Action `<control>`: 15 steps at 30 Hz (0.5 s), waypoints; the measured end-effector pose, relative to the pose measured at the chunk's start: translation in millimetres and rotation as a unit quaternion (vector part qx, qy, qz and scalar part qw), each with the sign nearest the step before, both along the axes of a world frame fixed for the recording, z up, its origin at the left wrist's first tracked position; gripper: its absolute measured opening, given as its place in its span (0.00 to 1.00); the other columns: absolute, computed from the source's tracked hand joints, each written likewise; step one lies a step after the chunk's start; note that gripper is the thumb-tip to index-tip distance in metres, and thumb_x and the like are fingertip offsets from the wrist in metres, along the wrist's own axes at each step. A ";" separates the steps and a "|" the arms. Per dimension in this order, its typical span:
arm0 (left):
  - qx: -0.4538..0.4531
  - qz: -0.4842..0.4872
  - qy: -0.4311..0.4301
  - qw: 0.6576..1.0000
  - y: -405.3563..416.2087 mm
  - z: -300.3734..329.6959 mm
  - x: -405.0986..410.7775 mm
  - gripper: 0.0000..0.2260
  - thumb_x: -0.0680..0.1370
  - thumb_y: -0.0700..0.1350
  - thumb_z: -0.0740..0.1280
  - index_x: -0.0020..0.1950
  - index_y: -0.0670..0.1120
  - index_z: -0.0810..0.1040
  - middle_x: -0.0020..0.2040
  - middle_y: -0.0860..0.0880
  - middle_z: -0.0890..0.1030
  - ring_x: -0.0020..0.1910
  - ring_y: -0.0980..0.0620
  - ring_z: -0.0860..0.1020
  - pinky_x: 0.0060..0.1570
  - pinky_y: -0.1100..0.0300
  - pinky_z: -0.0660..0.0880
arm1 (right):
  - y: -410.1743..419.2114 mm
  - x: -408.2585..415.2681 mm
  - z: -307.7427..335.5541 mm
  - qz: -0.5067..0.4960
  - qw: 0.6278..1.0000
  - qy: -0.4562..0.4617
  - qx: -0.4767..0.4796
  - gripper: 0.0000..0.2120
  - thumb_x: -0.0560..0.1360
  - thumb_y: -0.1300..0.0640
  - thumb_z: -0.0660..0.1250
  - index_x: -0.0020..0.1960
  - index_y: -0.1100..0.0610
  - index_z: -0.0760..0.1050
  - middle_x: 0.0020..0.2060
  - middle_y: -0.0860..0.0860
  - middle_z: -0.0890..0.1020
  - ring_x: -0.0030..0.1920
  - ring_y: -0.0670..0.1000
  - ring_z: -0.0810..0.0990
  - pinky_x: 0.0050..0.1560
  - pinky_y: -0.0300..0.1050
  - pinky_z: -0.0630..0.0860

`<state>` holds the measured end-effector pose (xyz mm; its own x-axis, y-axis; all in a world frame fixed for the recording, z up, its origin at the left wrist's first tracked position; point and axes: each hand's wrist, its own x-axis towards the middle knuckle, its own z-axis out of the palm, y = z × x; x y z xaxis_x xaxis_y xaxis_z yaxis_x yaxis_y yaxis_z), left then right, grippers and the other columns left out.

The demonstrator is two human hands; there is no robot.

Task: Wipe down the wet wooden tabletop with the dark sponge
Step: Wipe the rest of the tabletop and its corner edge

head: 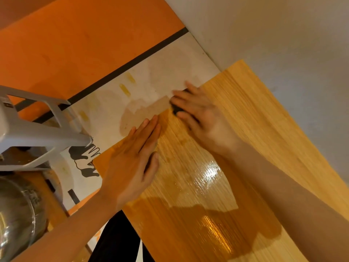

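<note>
The wooden tabletop (pixel 255 129) runs from the upper middle to the bottom right, with a shiny wet patch (pixel 209 174) near its centre. My right hand (pixel 202 118) lies over the dark sponge (pixel 177 108) at the table's far left edge, fingers spread on top of it. Only a small dark part of the sponge shows under the fingers. My left hand (pixel 136 157) rests flat on the table's left edge, fingers straight and together, holding nothing.
A grey plastic stool (pixel 37 129) stands at the left on the pale floor (pixel 151 82), where a damp stain spreads beside the table edge. A metal pot (pixel 17 214) sits at the lower left. An orange wall and a grey wall close the corner behind.
</note>
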<state>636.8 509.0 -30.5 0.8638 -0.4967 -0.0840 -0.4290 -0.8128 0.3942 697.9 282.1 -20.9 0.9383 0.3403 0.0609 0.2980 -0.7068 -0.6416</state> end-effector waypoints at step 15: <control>-0.005 -0.004 -0.003 1.000 1.8 -0.3 2.5 0.25 0.85 0.50 0.53 0.82 0.45 0.58 0.83 0.49 0.55 0.82 0.53 0.53 0.80 0.53 0.53 | 38.3 56.6 16.4 0.132 0.971 0.066 -0.188 0.19 0.81 0.46 0.55 0.46 0.57 0.78 0.41 0.53 0.82 0.44 0.54 0.78 0.46 0.50 0.73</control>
<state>639.4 510.8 -30.9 0.8604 -0.5044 -0.0733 -0.4381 -0.8054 0.3992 754.5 320.5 -4.5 0.8065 0.5452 -0.2285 0.4338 -0.8084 -0.3979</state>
